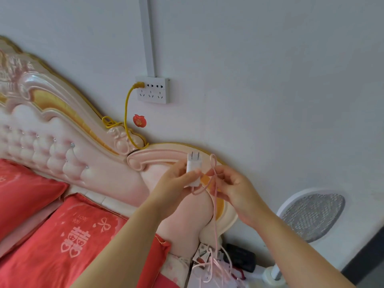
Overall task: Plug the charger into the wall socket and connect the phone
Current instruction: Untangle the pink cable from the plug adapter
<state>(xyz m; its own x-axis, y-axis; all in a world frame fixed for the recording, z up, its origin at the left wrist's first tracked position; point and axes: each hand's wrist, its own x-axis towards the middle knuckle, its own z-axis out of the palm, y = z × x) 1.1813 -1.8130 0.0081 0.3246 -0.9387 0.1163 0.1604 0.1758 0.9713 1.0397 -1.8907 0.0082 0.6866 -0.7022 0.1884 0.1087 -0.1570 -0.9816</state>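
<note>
My left hand [175, 185] grips a white charger block [193, 166] with its two prongs pointing up. A pink cable [214, 179] loops out from the charger's underside, and my right hand [234, 190] pinches that loop just to the right. The cable hangs down to the bedside clutter below. The white wall socket panel [153, 90] sits higher up and to the left, with a yellow plug [139, 85] in its left outlet and the other outlets free. A dark object [242, 257] lies on the bedside surface; I cannot tell if it is the phone.
A pink and gold headboard [62, 129] runs below the socket, with the yellow cable [125, 113] draped over it. Red pillows [68, 242] lie at the lower left. A round mesh racket [311, 215] leans at the right. A red sticker [139, 120] is on the wall.
</note>
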